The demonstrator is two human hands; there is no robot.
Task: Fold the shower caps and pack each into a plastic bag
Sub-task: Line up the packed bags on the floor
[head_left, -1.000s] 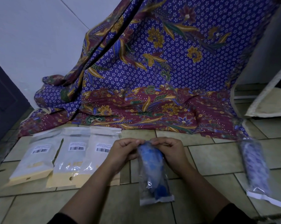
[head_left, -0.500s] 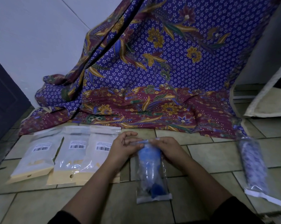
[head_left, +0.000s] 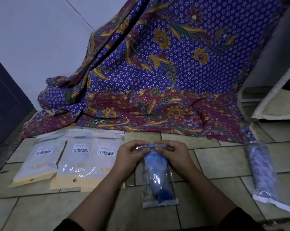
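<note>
Left hand [head_left: 130, 155]: fingers curled, pinching the top edge of the clear plastic bag [head_left: 164, 184] at its left corner. Right hand [head_left: 172, 154]: fingers curled, pinching the same edge at its right corner. The fingertips of both hands nearly meet over the bag mouth.

Reference item: the held plastic bag.

- The bag runs lengthwise from the hands back toward the person. Its end with the white strip lies nearest the person, over the tiled floor [head_left: 216, 160].
- The blue shower cap [head_left: 155, 165] is inside the bag, bunched into a narrow roll along the bag's length. Its upper part sits just below the pinched edge.
- Right of the bag, well apart from it, a second bag [head_left: 264, 170] lies on the floor. It holds a rolled white-and-blue patterned cap, and its white-strip end also points toward the person.
- Left of the bag, three flat packets [head_left: 40, 157] [head_left: 74, 157] [head_left: 102, 160] lie side by side on the floor. Each has a barcode label and a cream card edge. The nearest packet is partly covered by the left forearm.
- Beyond the bag, a purple and maroon floral cloth [head_left: 157, 80] hangs down and spreads onto the floor.
- Further left of the bag, past the packets, there is a dark door [head_left: 4, 100].
</note>
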